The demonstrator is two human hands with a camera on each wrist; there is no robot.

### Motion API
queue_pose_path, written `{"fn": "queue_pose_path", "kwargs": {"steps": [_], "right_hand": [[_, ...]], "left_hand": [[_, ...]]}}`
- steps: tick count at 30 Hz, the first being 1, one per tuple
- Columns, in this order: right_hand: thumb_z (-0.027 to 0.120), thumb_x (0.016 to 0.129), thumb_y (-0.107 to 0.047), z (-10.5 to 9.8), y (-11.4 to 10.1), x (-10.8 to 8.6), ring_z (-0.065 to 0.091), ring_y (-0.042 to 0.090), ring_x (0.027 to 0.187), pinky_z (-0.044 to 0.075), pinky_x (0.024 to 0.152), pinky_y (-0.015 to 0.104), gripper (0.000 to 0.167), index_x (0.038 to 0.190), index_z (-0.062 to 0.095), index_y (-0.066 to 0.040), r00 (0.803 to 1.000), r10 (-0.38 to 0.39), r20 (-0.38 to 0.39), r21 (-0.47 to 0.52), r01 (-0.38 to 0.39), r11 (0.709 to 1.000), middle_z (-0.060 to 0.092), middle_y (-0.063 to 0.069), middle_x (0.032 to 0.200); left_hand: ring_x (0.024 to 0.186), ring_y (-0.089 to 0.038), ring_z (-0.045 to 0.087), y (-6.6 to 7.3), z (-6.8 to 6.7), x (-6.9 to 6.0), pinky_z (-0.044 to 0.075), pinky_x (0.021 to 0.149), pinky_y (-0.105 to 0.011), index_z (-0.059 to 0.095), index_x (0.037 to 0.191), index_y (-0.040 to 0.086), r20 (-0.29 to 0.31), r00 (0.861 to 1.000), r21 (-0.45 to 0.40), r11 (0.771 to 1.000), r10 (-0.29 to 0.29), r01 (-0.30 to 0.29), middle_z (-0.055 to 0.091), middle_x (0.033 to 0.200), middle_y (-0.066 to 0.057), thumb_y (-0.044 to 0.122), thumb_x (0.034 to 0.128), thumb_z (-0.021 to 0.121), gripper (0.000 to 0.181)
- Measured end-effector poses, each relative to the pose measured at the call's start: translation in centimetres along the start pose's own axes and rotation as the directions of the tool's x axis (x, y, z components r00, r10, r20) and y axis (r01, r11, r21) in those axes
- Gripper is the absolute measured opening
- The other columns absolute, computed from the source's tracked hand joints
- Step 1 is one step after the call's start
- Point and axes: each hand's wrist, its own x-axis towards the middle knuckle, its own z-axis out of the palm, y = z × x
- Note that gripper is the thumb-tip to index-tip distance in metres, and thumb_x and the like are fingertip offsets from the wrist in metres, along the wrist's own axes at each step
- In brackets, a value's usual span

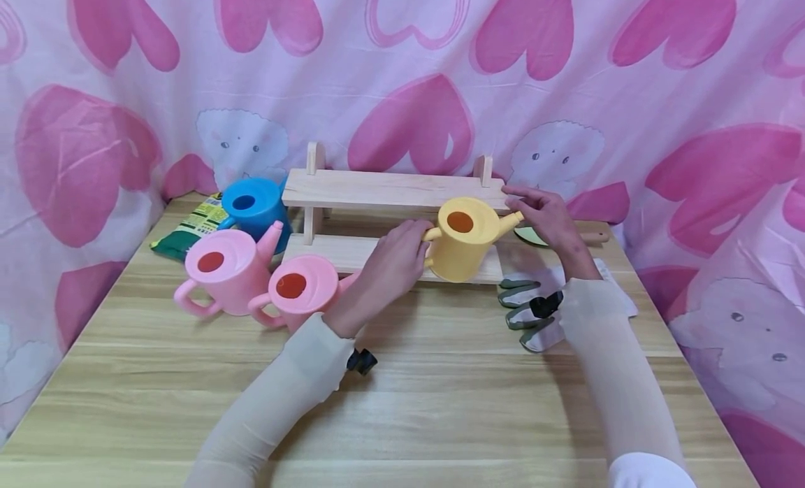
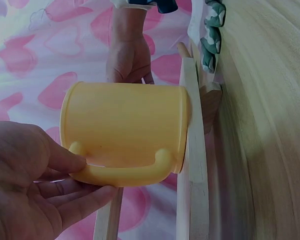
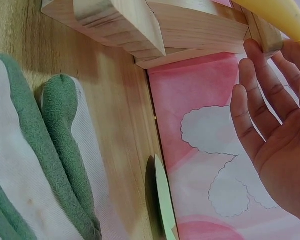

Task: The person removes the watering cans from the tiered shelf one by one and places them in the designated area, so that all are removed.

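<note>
My left hand (image 1: 396, 261) pinches the handle of a yellow watering can (image 1: 462, 254) between thumb and fingers. The can is upright in front of the two-tier wooden shelf (image 1: 390, 187), its spout pointing right. In the left wrist view, its base (image 2: 181, 130) meets the edge of the lower board (image 2: 194, 150); whether its full weight rests there I cannot tell. Behind the spout, my right hand (image 1: 546, 219) reaches to the right end of the upper board. Its fingers (image 3: 262, 107) are extended, with fingertips at the wood in the right wrist view.
Two pink watering cans (image 1: 235, 285) (image 1: 302, 289) and a blue one (image 1: 254, 208) stand left of the shelf, by a green-yellow bag (image 1: 195, 229). A green-and-white glove (image 1: 534, 313) and a green-bladed tool with a wooden handle (image 1: 594, 237) lie to the right.
</note>
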Motion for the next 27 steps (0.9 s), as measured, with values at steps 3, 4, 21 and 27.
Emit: {"fn": "queue_pose_path", "kwargs": {"steps": [3,4,21,27], "right_hand": [[0.067,0.102,-0.038,0.0,0.2,0.0,0.064,0.014,0.087,0.057,0.075,0.020,0.047,0.143,0.063,-0.017,1.000,-0.002,-0.005,0.002,0.002,1.000,0.068,0.009,0.115],[0.067,0.102,-0.037,0.0,0.2,0.0,0.066,0.015,0.088,0.056,0.075,0.020,0.046,0.143,0.063,-0.016,1.000,-0.004,-0.004,0.005,0.004,1.000,0.070,0.011,0.113],[0.066,0.103,-0.027,0.2,-3.2,-1.8,0.072,0.022,0.092,0.057,0.075,0.021,0.045,0.142,0.061,-0.004,0.999,-0.028,0.027,0.034,0.027,0.999,0.071,0.016,0.110],[0.067,0.102,-0.027,0.1,-1.5,-0.8,0.071,0.017,0.089,0.060,0.077,0.028,0.045,0.142,0.062,-0.005,0.999,-0.039,0.011,0.084,0.038,0.996,0.072,0.001,0.101]], "left_hand": [[0.098,-0.025,0.061,0.0,0.0,-0.1,0.054,0.089,-0.038,0.064,0.124,0.002,0.000,1.000,-0.004,1.000,0.005,-0.005,0.064,0.109,-0.010,0.006,0.1044,0.059,0.020],[0.097,-0.025,0.061,0.0,0.0,-0.1,0.054,0.089,-0.038,0.064,0.123,0.002,0.001,1.000,-0.007,1.000,0.004,-0.004,0.064,0.109,-0.010,0.006,0.1043,0.059,0.020],[0.090,-0.020,0.058,0.3,-1.1,-1.9,0.053,0.081,-0.033,0.065,0.117,0.004,-0.023,1.000,-0.067,0.998,0.002,-0.004,0.063,0.104,-0.006,0.009,0.1035,0.062,0.015],[0.093,-0.020,0.057,0.6,-1.5,-2.9,0.053,0.083,-0.031,0.063,0.120,0.005,-0.003,1.000,-0.094,0.996,-0.004,0.004,0.061,0.107,-0.005,0.010,0.1035,0.063,0.018]]}}
